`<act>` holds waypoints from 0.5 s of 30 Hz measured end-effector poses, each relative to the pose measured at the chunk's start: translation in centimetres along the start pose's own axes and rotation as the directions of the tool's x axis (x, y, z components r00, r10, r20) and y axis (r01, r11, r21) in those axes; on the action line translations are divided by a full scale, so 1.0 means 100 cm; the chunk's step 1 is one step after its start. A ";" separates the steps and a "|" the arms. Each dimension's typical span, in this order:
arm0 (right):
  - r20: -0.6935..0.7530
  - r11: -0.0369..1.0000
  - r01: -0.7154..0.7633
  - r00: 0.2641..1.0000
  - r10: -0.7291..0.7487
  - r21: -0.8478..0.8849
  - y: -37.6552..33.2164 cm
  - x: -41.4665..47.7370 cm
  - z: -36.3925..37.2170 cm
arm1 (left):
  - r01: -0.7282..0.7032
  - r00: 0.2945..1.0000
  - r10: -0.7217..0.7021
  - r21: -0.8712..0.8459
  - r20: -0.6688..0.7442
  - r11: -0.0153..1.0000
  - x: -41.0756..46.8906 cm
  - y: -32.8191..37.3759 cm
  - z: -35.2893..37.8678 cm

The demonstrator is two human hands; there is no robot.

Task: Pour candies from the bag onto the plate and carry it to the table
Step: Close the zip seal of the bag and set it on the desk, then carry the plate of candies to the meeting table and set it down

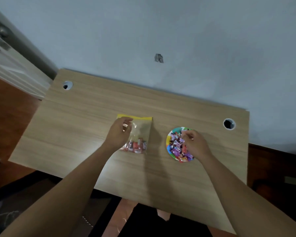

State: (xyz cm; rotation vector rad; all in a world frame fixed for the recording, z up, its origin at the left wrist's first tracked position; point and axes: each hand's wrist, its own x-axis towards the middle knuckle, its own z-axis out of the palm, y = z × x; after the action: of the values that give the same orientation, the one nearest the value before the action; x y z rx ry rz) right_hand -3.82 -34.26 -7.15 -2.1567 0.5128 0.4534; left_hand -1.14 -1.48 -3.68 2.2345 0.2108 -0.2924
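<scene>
A clear zip bag (pixel 141 129) with a yellow top strip lies flat on the wooden desk (pixel 85 134), several red wrapped candies (pixel 136 146) bunched at its near end. My left hand (pixel 118 134) rests on the bag's left side, fingers curled at the plastic. To the right stands a small colourful plate (pixel 169 139) heaped with purple and red candies (pixel 177 147). My right hand (pixel 195 142) covers the plate's right side, fingertips pinched over the pile; whether it holds the rim or a candy is hidden.
The desk stands against a pale wall, with round cable holes at back left (pixel 67 85) and back right (pixel 229 124). A white door (pixel 7 65) is at far left. Dark floor and my legs lie below the desk's near edge.
</scene>
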 end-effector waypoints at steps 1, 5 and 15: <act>-0.022 1.000 -0.021 1.000 0.021 0.002 0.012 0.004 -0.006 | 0.028 0.998 -0.027 -0.021 0.053 0.999 0.001 0.004 0.011; -0.006 0.992 -0.126 0.992 0.126 -0.006 0.076 0.021 -0.025 | 0.158 0.968 -0.137 -0.087 0.211 0.984 0.004 0.017 0.060; 0.121 0.957 -0.264 0.961 0.249 0.124 0.147 0.029 -0.025 | 0.194 0.886 -0.212 0.088 0.413 0.977 -0.012 0.013 0.176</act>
State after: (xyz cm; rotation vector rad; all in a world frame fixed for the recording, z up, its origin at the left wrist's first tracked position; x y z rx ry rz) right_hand -8.51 -45.02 -16.83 -1.9289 0.7488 0.6499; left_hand -4.35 -16.07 -13.14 2.1331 0.2057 -0.8908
